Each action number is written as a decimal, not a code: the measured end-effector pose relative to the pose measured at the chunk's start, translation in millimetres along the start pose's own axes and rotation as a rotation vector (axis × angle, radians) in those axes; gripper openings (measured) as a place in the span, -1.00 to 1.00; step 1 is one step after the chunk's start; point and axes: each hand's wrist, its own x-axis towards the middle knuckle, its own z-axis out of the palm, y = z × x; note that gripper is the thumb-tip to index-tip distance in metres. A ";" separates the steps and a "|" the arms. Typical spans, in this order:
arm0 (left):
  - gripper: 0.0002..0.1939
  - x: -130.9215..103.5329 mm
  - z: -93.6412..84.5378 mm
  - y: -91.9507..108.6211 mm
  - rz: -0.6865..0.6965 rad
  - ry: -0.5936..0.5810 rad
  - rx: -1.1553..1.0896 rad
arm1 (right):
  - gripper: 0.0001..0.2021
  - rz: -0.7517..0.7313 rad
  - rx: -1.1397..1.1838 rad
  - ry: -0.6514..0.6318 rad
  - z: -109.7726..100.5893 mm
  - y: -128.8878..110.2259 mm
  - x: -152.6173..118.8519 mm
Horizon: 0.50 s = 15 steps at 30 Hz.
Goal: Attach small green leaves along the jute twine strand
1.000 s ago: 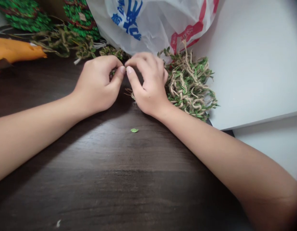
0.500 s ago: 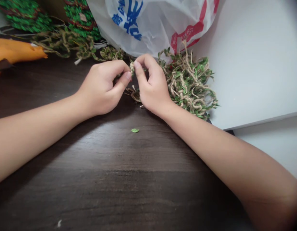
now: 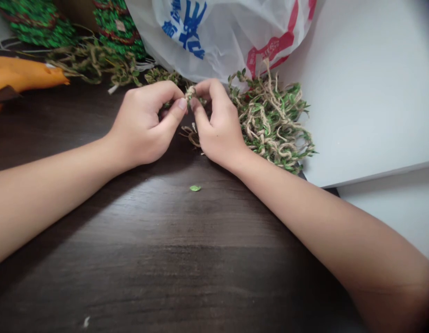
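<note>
I have both hands engaged on one workpiece: a short section of leafy cord [image 3: 190, 92], located between the fingertips, near the far side of the dark table [image 3: 200, 268] and in front of the plastic bag [image 3: 217, 37]. The left hand [image 3: 150, 122] has its thumb and forefinger closed narrowly on the left side of the section; its other fingers are curled, and I cannot tell what they enclose. The right hand [image 3: 219, 125] has its thumb and forefinger bent around the right side in a similar narrow grip; its remaining fingers are mostly hidden. Status, as I judge it: the visible section is bunched into a compact, knot-like lump, so the handling of this section is under way. It is not complete, since neither hand has released the cord. Whether the lump is being tightened or loosened, I cannot determine. Behind and beside the right hand lies a tangled heap of leafy twine [image 3: 270, 125]; I cannot tell whether that material is finished or waiting. A curled strand [image 3: 190, 135] shows just to the left of the right hand, and any link to the held section is hidden. One detached leaf [image 3: 195, 188] lies on the table nearer the camera, apart from both hands.
</note>
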 end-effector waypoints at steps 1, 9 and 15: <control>-0.75 -0.1 -0.2 0.3 0.006 -0.005 -0.005 | -0.78 0.002 0.011 0.000 -0.1 0.9 0.4; -0.71 0.1 0.2 -1.5 -0.019 -0.016 0.057 | -0.76 -0.051 -0.040 -0.104 -2.2 -5.1 -0.2; -0.73 0.9 1.4 -4.6 -0.054 -0.021 0.066 | -0.82 -0.031 0.013 -0.049 -0.1 -3.0 0.6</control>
